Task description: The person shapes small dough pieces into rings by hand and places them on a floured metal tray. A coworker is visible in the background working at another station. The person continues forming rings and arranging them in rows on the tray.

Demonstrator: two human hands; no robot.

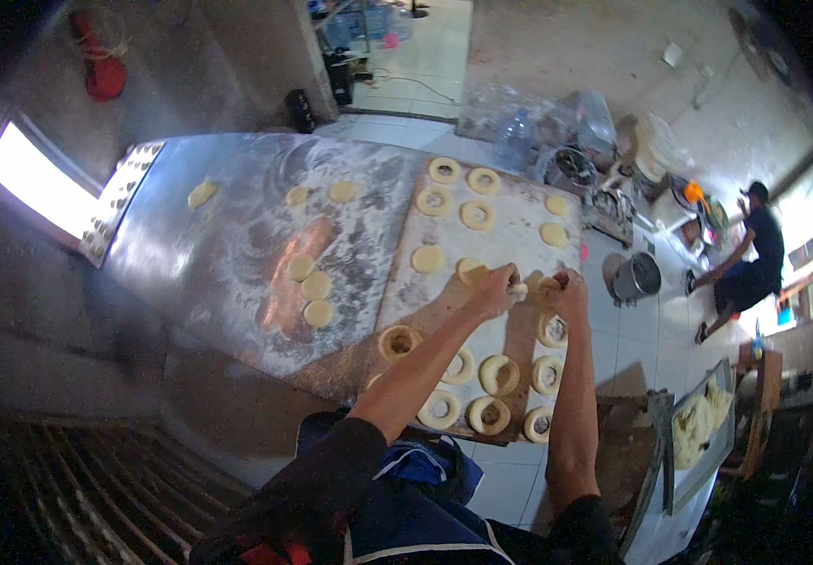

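Observation:
My left hand (495,291) is closed above the middle of a floured board (500,325), with a small pale lump of dough (518,291) showing at its fingertips. Close by on the right, my right hand (570,290) has its fingers curled in; a small pale edge shows beside them, too small to name. A flat dough disc (469,271) lies just beyond my left hand. Several dough rings (499,375) sit on the near part of the board under my forearms, and more rings (477,215) lie at its far end. Plain discs (427,259) lie between.
Left of the board, a floured metal tabletop (190,273) carries several loose dough discs (316,284). A metal pot (637,277) stands on the tiled floor to the right. Another person (759,250) is farther right. A tray of dough (701,424) stands at the near right.

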